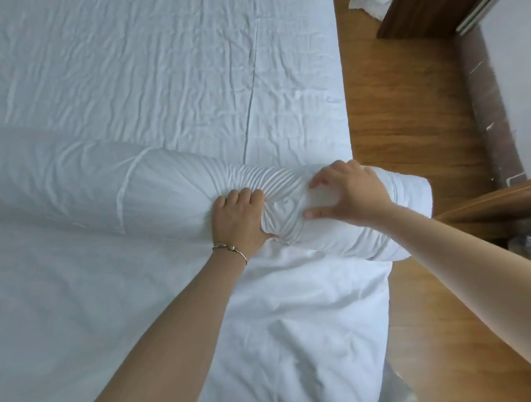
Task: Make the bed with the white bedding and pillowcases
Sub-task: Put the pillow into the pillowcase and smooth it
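Bed (147,66): white sheet spread over it, wrinkled, not smoothed.
Roll (100,187): white bedding rolled up, lying across the bed to its right edge.
Left hand (238,221): fingers curled, gripping the gathered cover at the bunched part.
Right hand (350,189): fingers spread, pressing the roll's end (401,210).
Progress: judged mid-way; cover being worked over the filling, spreading and pillowcases left.
Floor (405,122): wood, loose white cloth (371,1) near the top.
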{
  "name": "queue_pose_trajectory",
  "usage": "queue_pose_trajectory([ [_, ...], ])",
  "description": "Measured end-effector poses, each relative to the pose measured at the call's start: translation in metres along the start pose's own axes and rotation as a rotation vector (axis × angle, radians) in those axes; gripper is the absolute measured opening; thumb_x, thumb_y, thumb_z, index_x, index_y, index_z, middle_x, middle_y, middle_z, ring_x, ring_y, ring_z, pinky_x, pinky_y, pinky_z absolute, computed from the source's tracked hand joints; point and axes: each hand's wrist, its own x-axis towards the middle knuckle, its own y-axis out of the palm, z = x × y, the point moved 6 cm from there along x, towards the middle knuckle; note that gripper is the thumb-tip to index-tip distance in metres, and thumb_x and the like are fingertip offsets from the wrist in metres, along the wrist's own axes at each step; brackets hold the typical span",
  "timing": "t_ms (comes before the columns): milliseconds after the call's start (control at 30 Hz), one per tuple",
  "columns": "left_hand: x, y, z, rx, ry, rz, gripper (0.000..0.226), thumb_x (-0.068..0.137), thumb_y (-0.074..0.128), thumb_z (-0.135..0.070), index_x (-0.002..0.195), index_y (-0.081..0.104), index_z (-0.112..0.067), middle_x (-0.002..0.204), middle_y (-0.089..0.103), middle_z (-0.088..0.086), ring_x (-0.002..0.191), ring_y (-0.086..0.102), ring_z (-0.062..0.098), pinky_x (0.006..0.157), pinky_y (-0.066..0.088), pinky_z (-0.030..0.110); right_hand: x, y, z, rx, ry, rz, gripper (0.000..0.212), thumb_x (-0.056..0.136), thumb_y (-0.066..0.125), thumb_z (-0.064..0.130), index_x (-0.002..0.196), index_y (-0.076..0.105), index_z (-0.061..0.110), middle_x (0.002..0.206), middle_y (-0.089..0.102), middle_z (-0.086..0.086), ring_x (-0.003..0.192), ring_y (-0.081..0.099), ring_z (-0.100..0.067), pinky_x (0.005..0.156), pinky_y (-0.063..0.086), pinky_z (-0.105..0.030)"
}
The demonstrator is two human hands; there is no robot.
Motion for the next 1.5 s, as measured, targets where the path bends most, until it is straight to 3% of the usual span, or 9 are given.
queue_pose_trajectory([
  [133, -0.005, 0.001, 0.002, 0.003, 0.005, -0.014, 0.081, 0.031, 0.079, -0.072, 0.087, 0.052, -0.021, 0.082, 0.054, -0.003, 0.078, 0.053, 0.021, 0.068, 0.031, 0.033, 0.024, 0.012, -0.007, -0.041, 0.086, 0.231, 0.120, 0.043, 0.059, 0.092, 0.147, 0.020, 0.047, 0.156, 0.028, 0.008, 0.141, 0.029, -0.022, 0.114, 0.023, -0.047],
  [333, 0.020, -0.026, 0.013, -0.340, 0.134, 0.263, 0.070, 0.047, 0.066, -0.083, 0.087, 0.049, -0.028, 0.092, 0.050, -0.010, 0.092, 0.050, 0.017, 0.078, 0.032, 0.031, -0.007, 0.041, -0.003, 0.004, 0.152, 0.100, 0.106, 0.051, 0.069, 0.081, 0.142, 0.030, 0.044, 0.141, 0.042, 0.007, 0.134, 0.035, -0.020, 0.113, 0.021, -0.042],
  [500, 0.057, -0.012, 0.004, -0.086, 0.221, 0.529, 0.120, 0.039, 0.064, -0.091, 0.142, 0.028, -0.041, 0.143, 0.042, -0.008, 0.135, 0.035, 0.018, 0.111, 0.014, 0.044, -0.027, 0.051, 0.005, -0.007, 0.181, 0.019, 0.103, 0.052, 0.068, 0.081, 0.141, 0.035, 0.042, 0.139, 0.044, 0.007, 0.134, 0.033, -0.021, 0.114, 0.018, -0.045],
  [800, 0.022, 0.005, -0.007, 0.055, 0.191, 0.280, 0.099, 0.036, 0.065, -0.088, 0.111, 0.048, -0.025, 0.107, 0.056, -0.006, 0.104, 0.051, 0.019, 0.083, 0.033, 0.037, -0.016, 0.030, 0.012, -0.125, -0.028, 0.259, 0.092, 0.059, 0.056, 0.088, 0.136, 0.035, 0.041, 0.133, 0.039, 0.002, 0.125, 0.037, -0.026, 0.098, 0.032, -0.044],
  [933, -0.006, 0.012, -0.004, 0.041, 0.151, 0.176, 0.089, 0.036, 0.072, -0.082, 0.099, 0.053, -0.021, 0.092, 0.058, -0.003, 0.091, 0.055, 0.021, 0.076, 0.032, 0.035, -0.012, 0.049, 0.011, 0.037, 0.138, 0.388, 0.127, 0.040, 0.064, 0.090, 0.147, 0.015, 0.044, 0.152, 0.028, -0.001, 0.139, 0.028, -0.027, 0.112, 0.022, -0.051],
  [1167, -0.062, 0.008, -0.010, 0.009, 0.162, 0.054, 0.082, 0.027, 0.079, -0.073, 0.081, 0.050, -0.019, 0.078, 0.050, -0.001, 0.074, 0.050, 0.024, 0.067, 0.024, 0.035, -0.073, 0.073, 0.028, -0.076, 0.154, 0.088, 0.122, 0.037, 0.061, 0.092, 0.143, 0.028, 0.040, 0.134, 0.043, -0.001, 0.130, 0.037, -0.024, 0.114, 0.017, -0.048],
  [1300, -0.035, -0.018, 0.002, -0.241, 0.193, 0.390, 0.084, 0.035, 0.071, -0.082, 0.100, 0.050, -0.032, 0.098, 0.053, -0.013, 0.095, 0.049, 0.016, 0.085, 0.034, 0.035, -0.081, 0.075, 0.029, -0.082, 0.107, 0.036, 0.118, 0.041, 0.062, 0.090, 0.142, 0.036, 0.034, 0.131, 0.046, -0.006, 0.127, 0.039, -0.028, 0.112, 0.018, -0.050],
  [1400, -0.008, -0.019, 0.004, -0.156, 0.198, 0.566, 0.125, 0.036, 0.069, -0.086, 0.142, 0.027, -0.035, 0.143, 0.039, -0.006, 0.134, 0.035, 0.018, 0.111, 0.019, 0.040, -0.090, 0.077, 0.032, -0.098, 0.072, -0.087, 0.113, 0.043, 0.047, 0.095, 0.133, 0.046, 0.028, 0.120, 0.054, -0.011, 0.112, 0.050, -0.033, 0.106, 0.029, -0.055],
  [1500, -0.017, 0.002, -0.010, -0.048, 0.237, 0.642, 0.137, 0.026, 0.060, -0.095, 0.143, 0.027, -0.030, 0.141, 0.041, -0.006, 0.130, 0.040, 0.017, 0.109, 0.022, 0.041, -0.105, 0.076, 0.039, -0.143, 0.031, -0.187, 0.112, 0.047, 0.039, 0.097, 0.131, 0.051, 0.023, 0.118, 0.058, -0.014, 0.107, 0.054, -0.033, 0.100, 0.037, -0.056],
])
